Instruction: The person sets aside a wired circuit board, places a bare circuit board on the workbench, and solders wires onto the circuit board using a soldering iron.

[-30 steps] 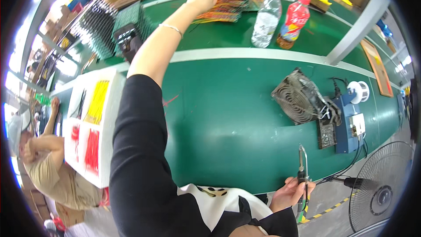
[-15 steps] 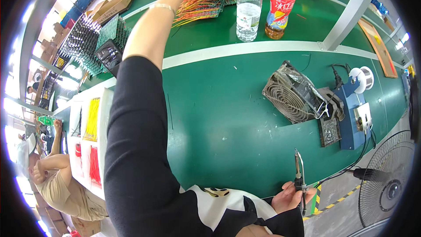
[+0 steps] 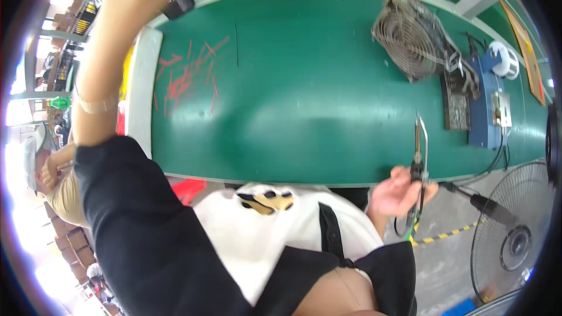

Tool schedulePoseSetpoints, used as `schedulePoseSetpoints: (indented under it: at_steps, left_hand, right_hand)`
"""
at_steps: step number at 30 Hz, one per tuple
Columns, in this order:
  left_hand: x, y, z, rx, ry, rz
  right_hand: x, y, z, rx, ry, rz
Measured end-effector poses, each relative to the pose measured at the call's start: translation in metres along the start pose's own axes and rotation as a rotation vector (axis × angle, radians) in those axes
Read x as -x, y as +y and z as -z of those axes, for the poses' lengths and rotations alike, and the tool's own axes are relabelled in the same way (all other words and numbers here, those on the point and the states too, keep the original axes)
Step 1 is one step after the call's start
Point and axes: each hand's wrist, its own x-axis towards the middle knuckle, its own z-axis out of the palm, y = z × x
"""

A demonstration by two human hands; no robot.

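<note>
My right hand (image 3: 403, 192) is closed around a soldering iron (image 3: 417, 161) by the table's near edge. The iron stands upright with its tip pointing away from me, and a thin bent metal tube runs alongside. My left forearm (image 3: 132, 17), blurred and wearing a wrist band, reaches up across the far left and leaves the picture at the top. The left hand's fingers are out of view. Beneath and right of that arm, short red wires (image 3: 184, 82) are scattered on the green table (image 3: 293, 93), some smeared by blur. A single black wire (image 3: 237, 44) lies just beyond them.
A dusty fan with a wire guard (image 3: 407, 44) stands at right, beside a blue stand (image 3: 485, 105) with a white spool (image 3: 504, 61). A white tray (image 3: 143, 82) borders the left. Another fan (image 3: 518, 240) stands off the table. A person's sleeve (image 3: 67, 190) shows at left.
The view has shifted, so the table sits higher in the picture. My left arm has swung left and its hand has left the picture. Red wires show where the arm was. My right hand still holds the iron.
</note>
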Motion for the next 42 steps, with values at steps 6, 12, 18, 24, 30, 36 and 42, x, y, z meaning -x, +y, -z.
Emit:
schedulePoseSetpoints:
  at_steps: [6, 12, 18, 24, 30, 36, 42]
  left_hand:
    - [0.123, 0.14, 0.053, 0.58, -0.103, 0.163]
    - [0.176, 0.209, 0.042, 0.597, -0.033, 0.228]
    - [0.208, 0.235, 0.008, 0.587, 0.099, 0.353]
    - [0.221, 0.242, 0.023, 0.657, 0.076, 0.346]
    - [0.23, 0.238, 0.024, 0.607, 0.044, 0.477]
    - [0.224, 0.216, 0.024, 0.532, -0.219, 0.611]
    - [0.224, 0.206, 0.021, 0.498, -0.158, 0.571]
  right_hand:
    - [-0.003, -0.003, 0.008, -0.091, -0.022, -0.033]
    - [-0.011, -0.005, -0.005, 0.059, -0.026, -0.052]
    - [-0.012, -0.001, -0.004, 0.045, -0.056, -0.071]
    - [-0.01, -0.004, -0.002, 0.102, -0.055, -0.065]
    - [-0.008, -0.007, -0.005, 0.129, -0.072, -0.064]
    - [-0.008, -0.005, -0.003, 0.136, -0.054, -0.051]
    - [-0.01, -0.005, 0.002, 0.096, -0.135, -0.048]
